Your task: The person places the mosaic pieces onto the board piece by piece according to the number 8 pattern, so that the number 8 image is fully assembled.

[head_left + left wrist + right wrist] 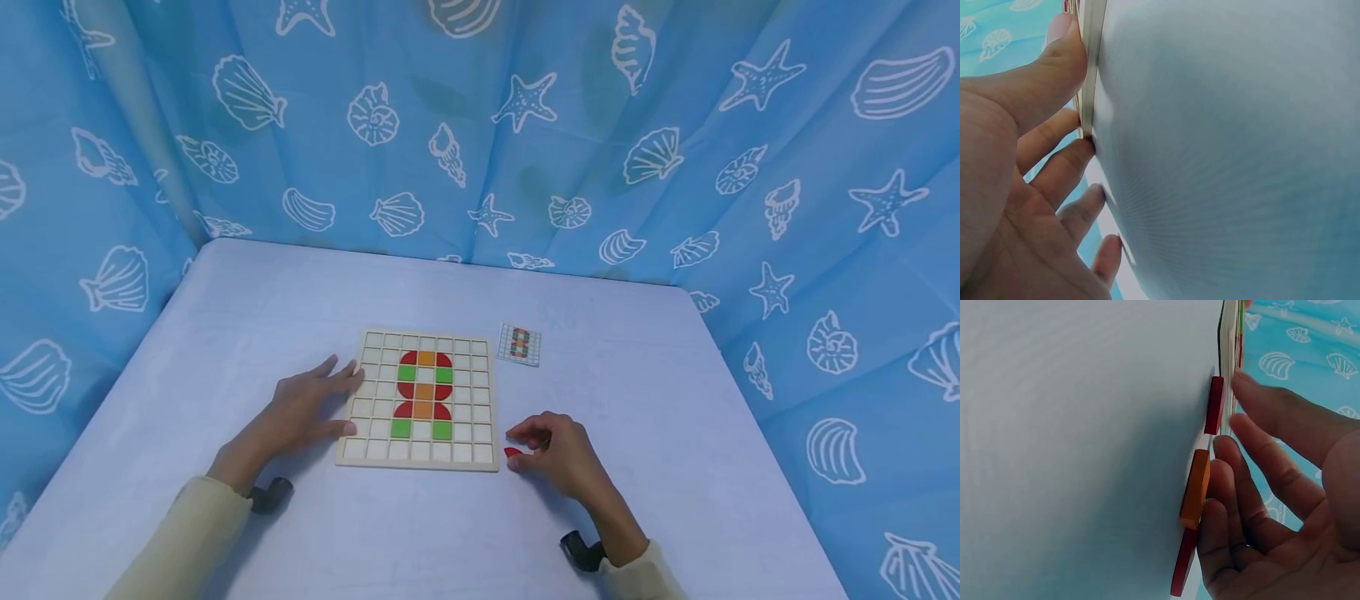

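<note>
A pale wooden grid board (480, 433) lies on the table, its middle filled with red, orange and green tiles in a symmetrical pattern. My left hand (303, 408) rests at the board's left edge, thumb and fingertips against the rim. Just off the right edge, my right hand (558, 454) hovers low with fingers loosely bent. A red tile (512, 452) lies by its thumb and index finger, apparently not pinched. In the right wrist view, an orange tile (1195, 490) and another red tile (1184, 562) lie beside the other fingers; the head view hides both behind the hand.
A small printed card (519, 345) with a similar coloured grid pattern lies beyond the board's upper right corner. White cloth covers the table (420, 542). A blue curtain (480, 125) with shells and starfish hangs along its back and sides.
</note>
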